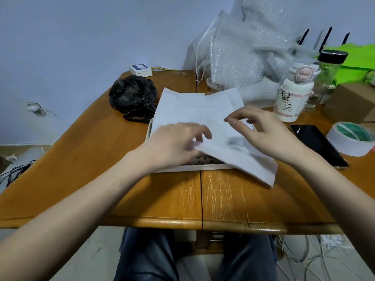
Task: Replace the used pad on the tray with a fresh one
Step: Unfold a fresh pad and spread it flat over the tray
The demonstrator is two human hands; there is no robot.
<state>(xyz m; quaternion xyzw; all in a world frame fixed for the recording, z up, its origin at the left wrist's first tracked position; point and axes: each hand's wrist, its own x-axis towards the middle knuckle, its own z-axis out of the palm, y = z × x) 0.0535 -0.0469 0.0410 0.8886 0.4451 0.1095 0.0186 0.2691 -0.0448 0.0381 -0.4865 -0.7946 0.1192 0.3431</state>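
A white pad (194, 110) lies spread over a shallow tray (194, 168) in the middle of the wooden table (91, 149). Its far flaps stick up unevenly and its near right corner (253, 167) hangs past the tray rim onto the table. A perforated grid of the tray shows under the lifted near edge. My left hand (174, 142) rests on the pad's near left part and pinches that lifted edge. My right hand (261, 128) hovers over the pad's right side, thumb and forefinger close together; whether they grip the pad is unclear.
A crumpled black plastic bag (132, 94) lies left of the pad. A white bottle (292, 98), a clear jar (326, 74), bubble wrap (243, 57), a cardboard box (349, 102), a dark phone (318, 145) and a tape roll (353, 138) crowd the right. A small white box (141, 69) sits at the far edge.
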